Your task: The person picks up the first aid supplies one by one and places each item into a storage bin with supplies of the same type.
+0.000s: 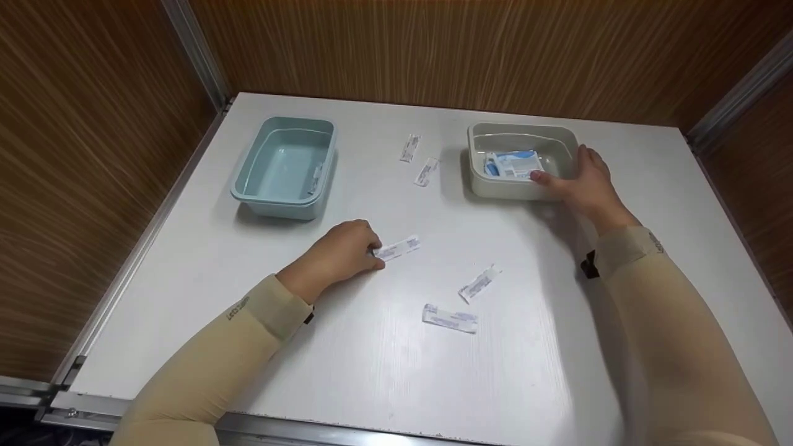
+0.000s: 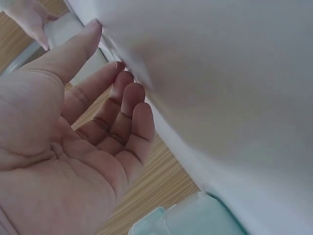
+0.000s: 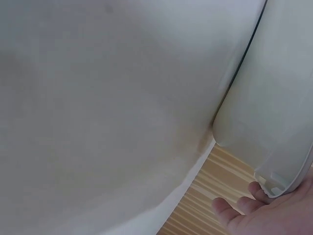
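On the white table, my left hand [image 1: 344,251] is at the left end of a slim white packet [image 1: 399,248] with blue print, shaped like a wrapped adhesive bandage. Thumb and forefinger stand apart at that end; the left wrist view shows a gap between them, the other fingers loosely bent. My right hand [image 1: 588,189] grips a beige plastic tub [image 1: 517,190] by its near right corner, thumb over the rim. Inside that tub lie blue-and-white packs [image 1: 513,165]. The right wrist view shows fingertips [image 3: 226,209] near the tub's rim; the thumb is hidden there.
A light blue tub [image 1: 282,201] stands at the back left with a small packet [image 1: 315,178] inside. Two small packets, one [image 1: 410,148] behind the other [image 1: 426,172], lie between the tubs. Nearer are a tilted packet [image 1: 479,285] and a wider one [image 1: 450,318]. Wood-grain panels [image 1: 433,56] enclose the table.
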Demonstrator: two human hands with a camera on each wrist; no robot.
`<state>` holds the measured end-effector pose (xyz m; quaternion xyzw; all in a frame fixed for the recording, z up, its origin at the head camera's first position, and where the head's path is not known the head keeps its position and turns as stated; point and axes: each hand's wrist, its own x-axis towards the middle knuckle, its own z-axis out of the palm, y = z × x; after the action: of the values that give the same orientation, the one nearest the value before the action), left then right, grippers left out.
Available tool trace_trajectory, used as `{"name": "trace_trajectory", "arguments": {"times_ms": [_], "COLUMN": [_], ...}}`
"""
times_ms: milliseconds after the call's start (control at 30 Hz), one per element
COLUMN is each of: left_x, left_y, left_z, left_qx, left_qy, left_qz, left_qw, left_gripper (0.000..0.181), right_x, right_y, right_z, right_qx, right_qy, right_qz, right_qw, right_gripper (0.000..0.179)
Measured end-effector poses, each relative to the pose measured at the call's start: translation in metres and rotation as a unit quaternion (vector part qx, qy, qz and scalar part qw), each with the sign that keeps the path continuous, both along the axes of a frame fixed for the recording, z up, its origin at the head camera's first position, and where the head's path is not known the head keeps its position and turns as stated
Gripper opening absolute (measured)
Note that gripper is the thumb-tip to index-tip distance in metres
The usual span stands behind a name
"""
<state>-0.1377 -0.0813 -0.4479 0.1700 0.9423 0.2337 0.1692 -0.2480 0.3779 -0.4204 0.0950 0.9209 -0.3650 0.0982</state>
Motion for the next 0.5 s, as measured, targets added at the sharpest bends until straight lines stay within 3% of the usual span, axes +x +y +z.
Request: {"name": "trace_trajectory", "arguments": {"times_ms": [333,500], "left_x": [0.004,0.008], "left_y": [-0.006,-0.013], "left_z": [0.005,0.008], "left_qx": [0.022,0.043], "left_qy": [-0.01,0.007], "left_qz": [0.015,0.019], "left_qw": [0.9996,0.9989], "left_gripper": [0.036,0.037], "right_x": [-0.001,-0.001], "right_y": [-0.002,-0.002], "right_z": [-0.002,0.001], "right_qx": [0.004,0.0], "right_qy": [-0.004,-0.01], "right_qz": [-0.004,-0.007], "right_qw": [1.0,0.9999], "right_gripper": [0.15,0.148]}}
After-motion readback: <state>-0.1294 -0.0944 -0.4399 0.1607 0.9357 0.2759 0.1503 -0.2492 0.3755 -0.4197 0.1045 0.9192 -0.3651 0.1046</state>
